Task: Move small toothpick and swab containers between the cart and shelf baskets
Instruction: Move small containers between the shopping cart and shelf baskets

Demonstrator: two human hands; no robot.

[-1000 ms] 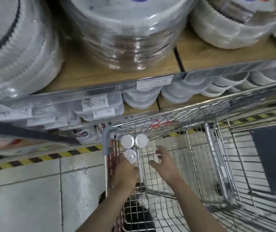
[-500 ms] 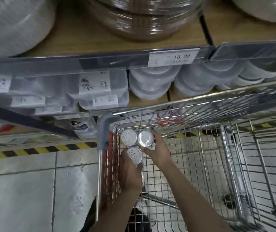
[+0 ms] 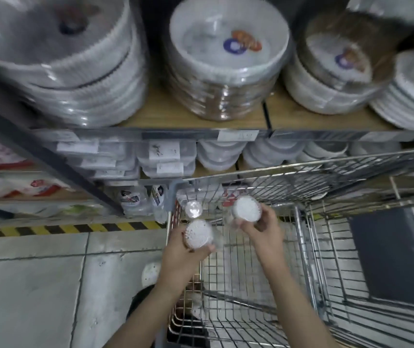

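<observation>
— Left hand (image 3: 179,254)?
— Curled round a round swab container (image 3: 199,234), lid up, lifted just above the near-left corner of the wire cart (image 3: 301,247).
— Right hand (image 3: 261,228)?
— Gripping a second swab container (image 3: 246,209) by its sides, tilted toward the camera, raised over the cart's front end.
— Why held so?
— Probably for carrying one per hand, with the lids visible and the sides secure against slipping.
— Anything left in the cart?
— One small clear-lidded container (image 3: 193,209), standing in the front-left corner against the wire.
— Beyond that?
— Shelf edge with a price label (image 3: 238,135); wrapped stacks of disposable plates (image 3: 228,59) above, lidded plastic tubs (image 3: 222,155) below. No shelf basket plainly visible.
</observation>
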